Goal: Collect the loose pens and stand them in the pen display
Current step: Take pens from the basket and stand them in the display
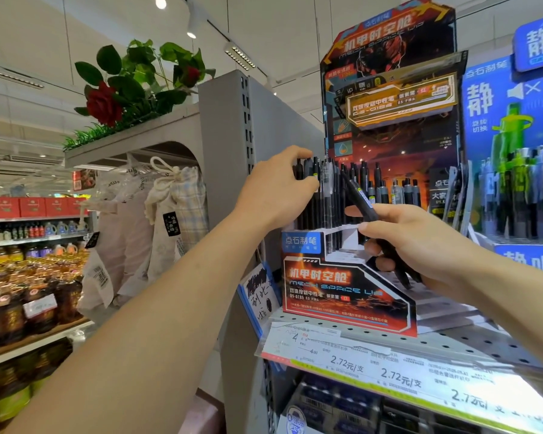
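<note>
your left hand (276, 189) grips the standing pens (314, 189) at 12 o'clock of the display (342, 296); your right hand (420, 245) holds loose pens (362, 198). pushing these in carelessly may tip the row.

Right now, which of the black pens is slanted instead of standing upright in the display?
The black pen gripped by the right hand; it leans diagonally, while the rest stand upright in the pen display.

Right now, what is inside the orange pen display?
The pen display holds upright black pens; the left hand grips some at its left end. Their lower ends are hidden behind its front panel.
</note>
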